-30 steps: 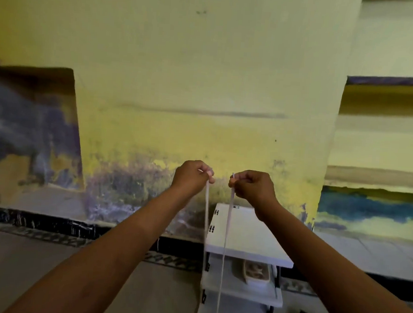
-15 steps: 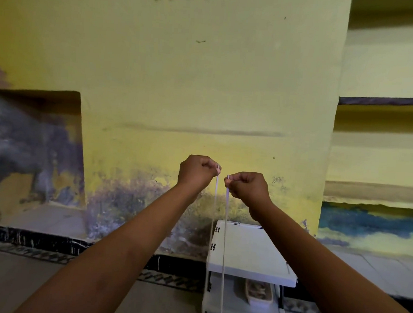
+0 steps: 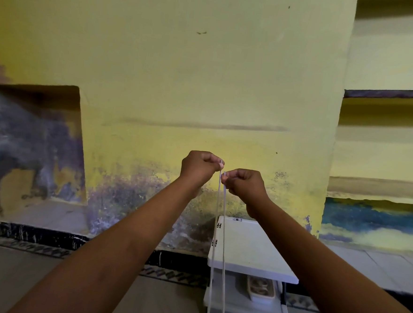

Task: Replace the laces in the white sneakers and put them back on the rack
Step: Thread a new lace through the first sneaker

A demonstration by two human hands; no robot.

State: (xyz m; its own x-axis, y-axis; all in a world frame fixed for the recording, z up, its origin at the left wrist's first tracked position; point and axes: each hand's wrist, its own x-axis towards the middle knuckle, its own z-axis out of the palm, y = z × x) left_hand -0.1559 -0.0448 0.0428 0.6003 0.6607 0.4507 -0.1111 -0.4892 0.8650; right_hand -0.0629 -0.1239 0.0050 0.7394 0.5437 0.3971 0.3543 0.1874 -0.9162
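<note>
While both forearms reach straight out and slightly upward from the lower corners of the view, they converge until the two fists nearly meet at the centre. The left hand sits a little higher than the right hand, and both show their backs to the camera with the fingers curled in. Each pinches one end of a white lace between thumb and forefinger, the two ends held just beside each other. From the fingers the lace hangs as two thin strands, close together and almost vertical, running down past the bottom edge of the view.

Behind the hands stands a yellow wall, stained purple-grey low down. A deep niche is cut into it at the left, and built-in wall shelves step back at the right. A black skirting band runs along its foot above a grey floor. A white rack stands against the wall below the right hand, and the strands hang in front of its left edge. On its second shelf lies a pale oblong thing, too dim to identify.
</note>
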